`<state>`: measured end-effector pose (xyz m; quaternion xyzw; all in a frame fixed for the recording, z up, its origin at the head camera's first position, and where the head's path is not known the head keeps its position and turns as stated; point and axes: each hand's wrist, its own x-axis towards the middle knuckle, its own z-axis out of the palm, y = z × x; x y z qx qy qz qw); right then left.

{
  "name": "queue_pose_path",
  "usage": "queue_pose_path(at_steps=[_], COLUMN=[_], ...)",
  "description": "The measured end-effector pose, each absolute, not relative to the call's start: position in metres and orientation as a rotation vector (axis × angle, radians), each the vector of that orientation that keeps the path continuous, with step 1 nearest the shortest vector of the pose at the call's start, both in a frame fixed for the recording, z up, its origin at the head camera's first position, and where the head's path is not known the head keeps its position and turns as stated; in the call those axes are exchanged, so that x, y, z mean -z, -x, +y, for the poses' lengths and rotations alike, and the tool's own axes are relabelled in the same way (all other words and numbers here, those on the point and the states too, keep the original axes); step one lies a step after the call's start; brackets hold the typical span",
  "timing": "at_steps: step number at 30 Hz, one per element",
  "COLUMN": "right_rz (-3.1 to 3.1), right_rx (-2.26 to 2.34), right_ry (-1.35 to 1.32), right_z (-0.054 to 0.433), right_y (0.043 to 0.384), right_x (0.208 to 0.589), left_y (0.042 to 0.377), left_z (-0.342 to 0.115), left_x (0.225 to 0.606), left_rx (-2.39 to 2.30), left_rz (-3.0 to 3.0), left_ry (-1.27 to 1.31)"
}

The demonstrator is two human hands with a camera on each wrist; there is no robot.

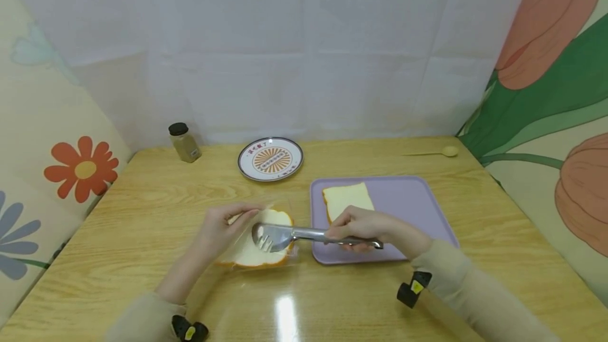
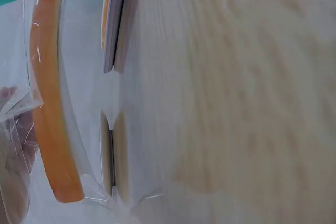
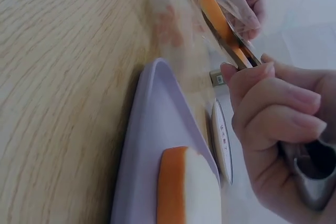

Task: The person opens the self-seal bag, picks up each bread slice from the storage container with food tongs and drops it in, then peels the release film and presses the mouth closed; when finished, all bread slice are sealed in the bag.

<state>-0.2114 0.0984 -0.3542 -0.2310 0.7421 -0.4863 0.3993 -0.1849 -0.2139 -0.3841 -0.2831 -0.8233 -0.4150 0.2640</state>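
My right hand (image 1: pixel 363 226) grips the handle of metal tongs (image 1: pixel 311 233), which point left over the wood table. Their slotted head lies over a white bread slice (image 1: pixel 280 217) with an orange-brown crust. In the right wrist view the tongs' two arms sit on either side of that slice. A clear plastic bag (image 2: pixel 18 103) wraps around the slice, which is lifted off the table in the left wrist view. My left hand (image 1: pixel 220 226) holds the bag's left end between thumb and fingers. Beneath my right hand, a second bread slice (image 1: pixel 349 198) lies on a purple tray (image 1: pixel 413 215).
A round plate (image 1: pixel 271 159) with printed characters stands behind the bag. Farther left is a small jar (image 1: pixel 186 145) with a black lid. A pale yellow spoon (image 1: pixel 449 151) lies at the back right. White cloth (image 1: pixel 285 67) hangs behind the table.
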Motion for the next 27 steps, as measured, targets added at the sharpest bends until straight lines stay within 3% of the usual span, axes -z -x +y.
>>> queue_pose_path(at_steps=[10,17,27], right_rz=[1.728,1.862,1.673], right_rx=[1.308,1.238,1.313], right_ry=[0.444,0.549,0.355], right_z=[0.104,0.092,0.09], right_y=[0.218,0.214,0.215], right_x=[0.36,0.354,0.36], left_y=[0.181,0.18,0.179], left_z=[-0.219,-0.21,-0.214], left_x=[0.382,0.382,0.38], left_rx=[1.228,1.204,1.244], left_rz=[-2.212,-2.224,-2.218], left_ry=[0.846,0.859,0.793])
